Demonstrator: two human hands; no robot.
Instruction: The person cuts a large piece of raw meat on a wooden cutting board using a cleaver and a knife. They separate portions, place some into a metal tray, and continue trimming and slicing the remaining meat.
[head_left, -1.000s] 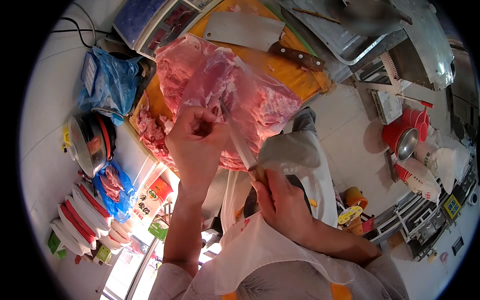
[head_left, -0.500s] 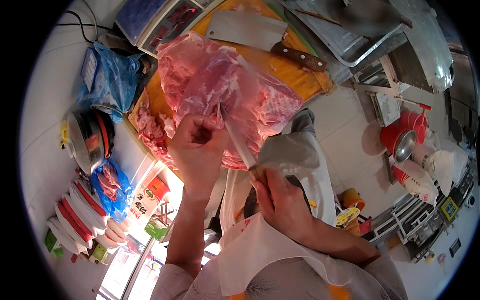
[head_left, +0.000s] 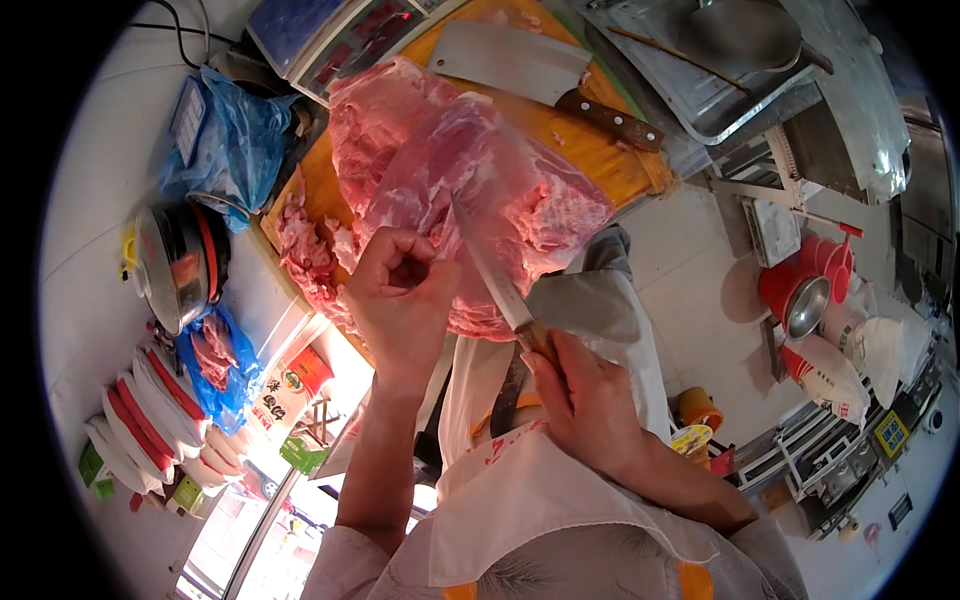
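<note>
A large slab of raw pink meat [head_left: 400,135] lies on the yellow cutting board [head_left: 565,135], its near edge hanging over toward my apron. My left hand [head_left: 397,310] is closed in a pinch at the near side of the slab; the fingertips press at its surface, and any small bit between them is hard to see. In my right hand [head_left: 590,405] is a narrow knife [head_left: 488,265], gripped by its wooden handle. The blade slants up and left across the meat, its tip at the slab's middle, just beyond my left fingers. Meat trimmings [head_left: 305,245] lie left of the slab.
A cleaver [head_left: 510,63] rests on the board's far side. Beyond it stands a metal tray [head_left: 660,75] with a pan [head_left: 740,35]. Blue plastic bags [head_left: 235,135] and a lidded pot [head_left: 165,270] sit at the left. Red buckets [head_left: 780,285] stand at the right.
The knife and my right hand have shifted slightly right and toward me relative to the meat. My left hand keeps its pinch at nearly the same spot. The whole view has turned a little.
</note>
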